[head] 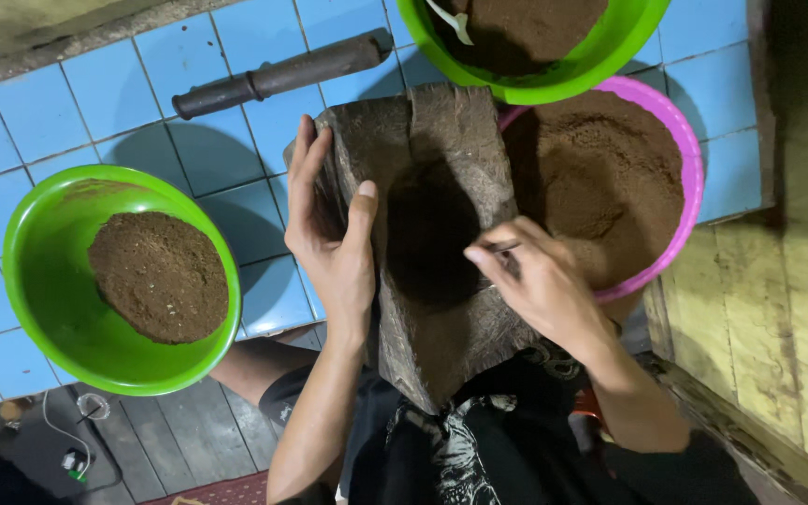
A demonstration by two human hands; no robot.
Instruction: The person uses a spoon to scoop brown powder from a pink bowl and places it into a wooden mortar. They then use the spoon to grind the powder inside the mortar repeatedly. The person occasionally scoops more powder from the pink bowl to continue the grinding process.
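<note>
Firmly, the left hand [334, 238] gripped the stone mortar's [441, 243] edge. The right hand [540, 281] pinched what looked like a thin stick [507, 250] beside the pink bowl [680, 140].

I see no packages, labels, signs or screens around me here, near or far, left or right.

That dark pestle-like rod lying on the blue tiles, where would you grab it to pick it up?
Probably around the thinner end of the dark cylindrical rod, toward its left, coming down from above. It lies flat and free on the blue tiled floor; that narrower section looks shaped as a handle, and the thicker right end sits close to the worn wooden mortar block.
</note>
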